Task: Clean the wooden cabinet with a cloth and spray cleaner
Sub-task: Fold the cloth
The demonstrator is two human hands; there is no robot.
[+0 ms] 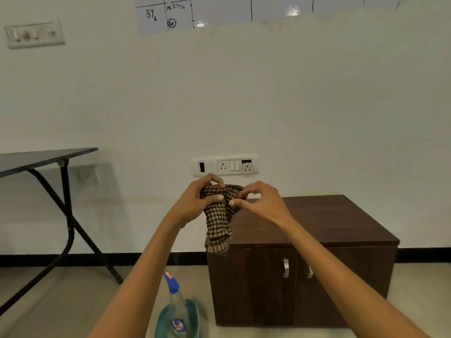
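1. A black folding table (46, 156) is standing at the far left.
2. A clear spray bottle with a blue nozzle (176, 311) is sitting on the floor, left of the cabinet.
3. The left hand (195, 198) is pinching the brown checked cloth (219, 215), fingers curled tight on its bunched top.
4. The right hand (262, 200) is gripping the same cloth likewise; it is hanging above the dark wooden two-door cabinet (317, 240), over its left front corner.

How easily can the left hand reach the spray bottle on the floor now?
Probably not at once: the left hand and right hand both grip the cloth. The spray bottle stands unobstructed below, left of the cabinet.
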